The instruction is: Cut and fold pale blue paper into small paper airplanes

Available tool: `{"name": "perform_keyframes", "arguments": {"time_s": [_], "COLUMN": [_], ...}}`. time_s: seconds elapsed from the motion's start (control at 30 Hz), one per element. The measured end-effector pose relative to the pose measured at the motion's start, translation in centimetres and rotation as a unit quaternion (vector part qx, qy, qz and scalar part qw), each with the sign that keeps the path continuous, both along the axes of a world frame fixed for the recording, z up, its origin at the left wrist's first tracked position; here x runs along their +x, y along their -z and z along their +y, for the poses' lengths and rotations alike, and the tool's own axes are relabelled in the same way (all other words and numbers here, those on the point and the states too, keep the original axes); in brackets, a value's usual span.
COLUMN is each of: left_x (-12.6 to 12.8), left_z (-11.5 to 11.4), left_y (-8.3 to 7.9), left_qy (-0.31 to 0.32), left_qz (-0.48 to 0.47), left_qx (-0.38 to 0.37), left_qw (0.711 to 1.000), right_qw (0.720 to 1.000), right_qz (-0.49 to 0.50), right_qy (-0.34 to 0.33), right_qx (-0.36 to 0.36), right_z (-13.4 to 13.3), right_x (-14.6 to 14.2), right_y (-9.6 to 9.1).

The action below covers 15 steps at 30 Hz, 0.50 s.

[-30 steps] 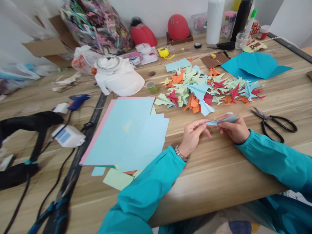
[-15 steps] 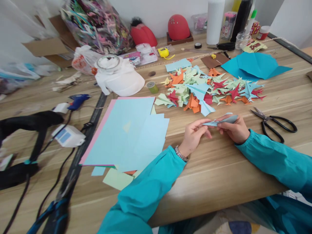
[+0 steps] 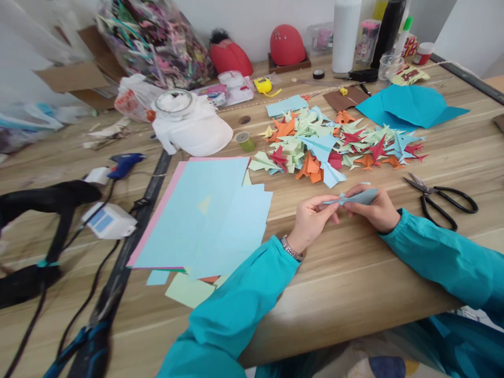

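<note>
A small light blue folded paper plane [image 3: 363,197] is held between both hands above the front part of the table. My left hand [image 3: 313,218] pinches its narrow left end between thumb and fingers. On the other side, my right hand [image 3: 376,210] grips the wider end, with the thumb near the middle folds. Fingers cover part of the paper. Beyond the hands lies a heap of small folded paper planes [image 3: 318,148] in green, orange, red and blue. Black-handled scissors [image 3: 437,191] rest open to the right of my right hand.
Stacked light blue paper sheets [image 3: 197,205] lie left of my hands, with green scraps [image 3: 189,290] below. A large blue folded paper [image 3: 409,107] sits behind the heap. Farther off stand a white bottle [image 3: 345,39], a yellow tape measure [image 3: 262,85] and a blue glue gun [image 3: 124,164].
My left fingers have slid closer to my right hand along the folded paper, and the paper's angle has shifted slightly. Folds at its middle show more now. The view has moved a little.
</note>
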<state>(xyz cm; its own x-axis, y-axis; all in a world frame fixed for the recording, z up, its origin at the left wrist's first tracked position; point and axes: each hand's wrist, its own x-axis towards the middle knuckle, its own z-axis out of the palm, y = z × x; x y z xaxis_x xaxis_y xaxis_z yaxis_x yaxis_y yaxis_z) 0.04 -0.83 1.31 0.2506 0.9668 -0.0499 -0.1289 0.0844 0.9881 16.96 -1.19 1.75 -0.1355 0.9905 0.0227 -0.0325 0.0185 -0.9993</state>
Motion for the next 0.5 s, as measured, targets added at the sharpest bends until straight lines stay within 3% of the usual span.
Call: {"name": "perform_keyframes", "arguments": {"time_s": [0.23,0.5], "left_x": [-0.16,-0.06], "left_z": [0.48,0.39], "left_y": [0.94,0.20], "left_qy": [0.006,0.025], "left_qz": [-0.035,-0.011], "left_qx": [-0.010,-0.022], "left_qw": [0.999,0.999], "right_qw": [1.000,1.000], "right_qz": [-0.022,-0.012], "right_qy": [-0.011,-0.020], "right_qx": [0.018,-0.004], "right_z": [0.25,0.41], "right_x": [-0.02,0.40], "right_y": [0.06,0.69]}}
